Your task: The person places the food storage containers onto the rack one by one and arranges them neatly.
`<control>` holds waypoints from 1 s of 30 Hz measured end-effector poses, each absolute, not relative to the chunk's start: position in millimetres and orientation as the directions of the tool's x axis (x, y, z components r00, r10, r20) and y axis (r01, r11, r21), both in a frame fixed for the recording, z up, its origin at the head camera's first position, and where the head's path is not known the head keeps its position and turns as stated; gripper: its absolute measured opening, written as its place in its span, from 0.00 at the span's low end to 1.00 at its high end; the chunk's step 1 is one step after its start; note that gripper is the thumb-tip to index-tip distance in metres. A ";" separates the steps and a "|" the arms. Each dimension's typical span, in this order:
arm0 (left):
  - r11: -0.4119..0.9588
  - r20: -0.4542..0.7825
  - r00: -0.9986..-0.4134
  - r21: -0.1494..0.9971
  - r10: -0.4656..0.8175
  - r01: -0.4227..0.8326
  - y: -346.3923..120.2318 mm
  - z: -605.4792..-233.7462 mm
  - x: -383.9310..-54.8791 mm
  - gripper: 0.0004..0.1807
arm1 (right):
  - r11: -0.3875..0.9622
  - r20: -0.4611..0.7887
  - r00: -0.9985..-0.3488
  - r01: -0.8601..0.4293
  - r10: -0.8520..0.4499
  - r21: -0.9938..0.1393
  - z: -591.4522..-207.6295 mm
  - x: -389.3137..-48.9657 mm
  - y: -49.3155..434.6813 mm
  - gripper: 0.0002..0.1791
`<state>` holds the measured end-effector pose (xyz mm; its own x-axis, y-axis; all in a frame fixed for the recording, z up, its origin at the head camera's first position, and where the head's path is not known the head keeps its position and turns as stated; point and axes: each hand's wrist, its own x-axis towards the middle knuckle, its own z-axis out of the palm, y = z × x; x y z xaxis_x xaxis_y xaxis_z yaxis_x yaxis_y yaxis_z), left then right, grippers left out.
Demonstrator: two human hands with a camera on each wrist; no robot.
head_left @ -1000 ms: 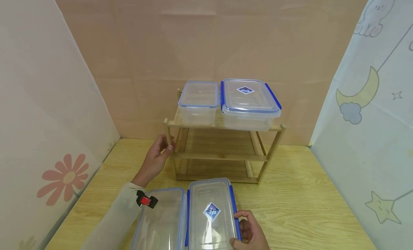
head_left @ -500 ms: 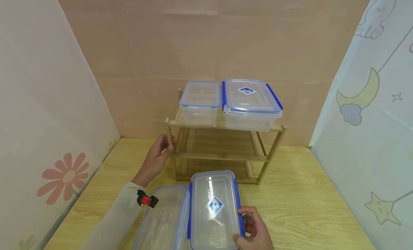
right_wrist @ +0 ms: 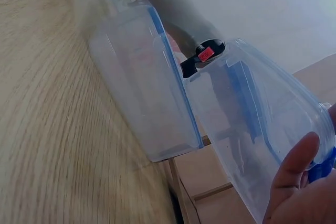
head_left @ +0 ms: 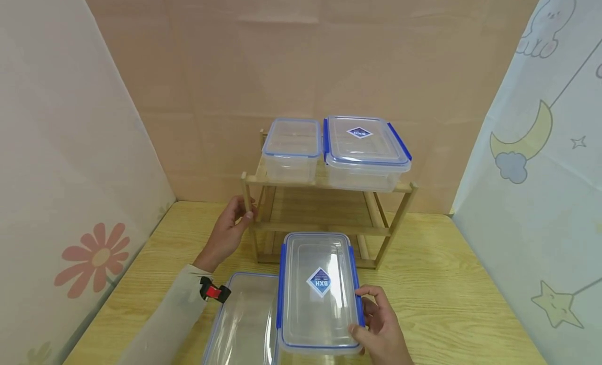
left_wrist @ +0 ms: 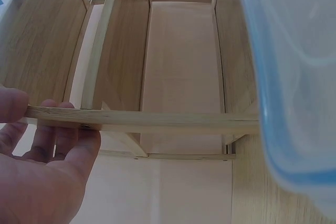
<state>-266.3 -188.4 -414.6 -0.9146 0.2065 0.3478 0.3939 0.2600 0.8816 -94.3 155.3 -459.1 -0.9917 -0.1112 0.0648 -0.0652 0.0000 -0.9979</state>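
Observation:
My left hand (head_left: 224, 237) grips the left front post of a wooden three-tier rack (head_left: 273, 227). In the left wrist view that hand (left_wrist: 47, 166) has thumb and fingers round the post (left_wrist: 173, 120). My right hand (head_left: 383, 326) holds a clear lidded food container (head_left: 305, 315) by its right side, over a blue clip. The container is raised off the table in front of the rack, and a BXH label lies on its lid. Beside it, another clear food container (head_left: 246, 318) with a light blue rim stands on the table; the right wrist view shows it (right_wrist: 136, 87) lower.
On the rack's top shelf stand a smaller clear container (head_left: 291, 137) and a wider one (head_left: 367, 151) with dark blue clips. The two lower shelves show bare wood. Walls stand left, right and behind the wooden table (head_left: 451, 286).
My right hand has lifted the food container and moved it forward and slightly right, toward the rack. It now partly covers the rack's lowest shelf. The left hand stays on the post.

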 end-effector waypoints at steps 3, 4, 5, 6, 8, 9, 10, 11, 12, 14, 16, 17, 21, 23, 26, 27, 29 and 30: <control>0.263 0.351 -0.914 0.879 0.205 0.397 -188.1 -414.2 -266.4 0.16 | -0.011 0.058 -0.990 -0.057 -0.130 -0.998 -456.6 -95.7 156.3 0.33; 0.259 0.354 -0.912 0.879 0.205 0.400 -188.0 -414.2 -266.4 0.15 | -0.016 0.052 -0.990 -0.050 -0.131 -0.999 -455.5 -95.9 156.0 0.33; 0.256 0.357 -0.911 0.879 0.205 0.402 -187.9 -414.0 -266.4 0.15 | -0.021 0.042 -0.991 -0.039 -0.130 -0.999 -454.2 -96.1 155.6 0.33; 0.256 0.358 -0.911 0.879 0.204 0.403 -187.9 -413.8 -266.3 0.15 | -0.024 0.030 -0.991 -0.027 -0.129 -0.999 -452.7 -96.3 155.1 0.33; 0.257 0.362 -0.910 0.877 0.203 0.406 -187.8 -413.8 -266.4 0.15 | -0.027 0.013 -0.992 -0.009 -0.126 -1.000 -449.3 -96.8 153.9 0.33; 0.256 0.363 -0.909 0.877 0.203 0.407 -187.8 -413.9 -266.5 0.15 | -0.033 0.010 -0.992 -0.006 -0.122 -0.999 -447.8 -97.3 153.2 0.33; 0.258 0.363 -0.910 0.876 0.203 0.407 -187.8 -414.0 -266.5 0.15 | -0.038 0.011 -0.993 -0.007 -0.121 -0.999 -446.4 -97.8 152.5 0.33; 0.261 0.362 -0.910 0.876 0.202 0.406 -187.9 -414.1 -266.6 0.15 | -0.044 0.016 -0.992 -0.011 -0.124 -0.999 -445.0 -98.3 152.0 0.33; 0.264 0.361 -0.910 0.875 0.203 0.406 -188.0 -414.2 -266.5 0.15 | -0.050 0.021 -0.991 -0.015 -0.130 -0.999 -443.6 -98.8 151.6 0.32; 0.264 0.363 -0.910 0.874 0.202 0.407 -187.9 -414.1 -266.6 0.15 | -0.056 0.038 -0.989 -0.031 -0.140 -0.998 -441.3 -99.7 150.8 0.32; 0.260 0.368 -0.908 0.873 0.203 0.412 -187.9 -414.3 -266.9 0.15 | -0.063 0.050 -0.987 -0.041 -0.151 -0.997 -439.2 -100.2 150.3 0.32; 0.259 0.370 -0.907 0.873 0.203 0.414 -187.9 -414.4 -266.9 0.15 | -0.068 0.052 -0.986 -0.042 -0.157 -0.997 -438.1 -100.5 150.0 0.32; 0.259 0.377 -0.904 0.870 0.203 0.421 -187.5 -414.3 -266.9 0.15 | -0.075 0.074 -0.982 -0.062 -0.171 -0.995 -434.1 -101.7 149.0 0.32; 0.260 0.379 -0.903 0.868 0.203 0.423 -187.3 -414.3 -266.8 0.14 | -0.091 0.102 -0.978 -0.086 -0.185 -0.992 -432.5 -102.9 148.5 0.31; 0.263 0.384 -0.901 0.865 0.205 0.428 -187.2 -414.1 -267.0 0.14 | -0.133 0.161 -0.963 -0.134 -0.214 -0.982 -430.7 -105.9 148.3 0.31; 0.261 0.382 -0.902 0.866 0.202 0.426 -187.1 -414.1 -266.8 0.14 | -0.152 0.181 -0.957 -0.149 -0.226 -0.977 -430.0 -107.1 148.2 0.31; 0.258 0.378 -0.904 0.870 0.199 0.420 -186.8 -413.9 -266.3 0.14 | -0.187 0.222 -0.943 -0.178 -0.249 -0.966 -428.8 -110.0 148.0 0.31; 0.257 0.377 -0.905 0.871 0.198 0.419 -186.8 -414.2 -266.3 0.15 | -0.201 0.235 -0.937 -0.186 -0.258 -0.962 -427.8 -111.4 147.7 0.31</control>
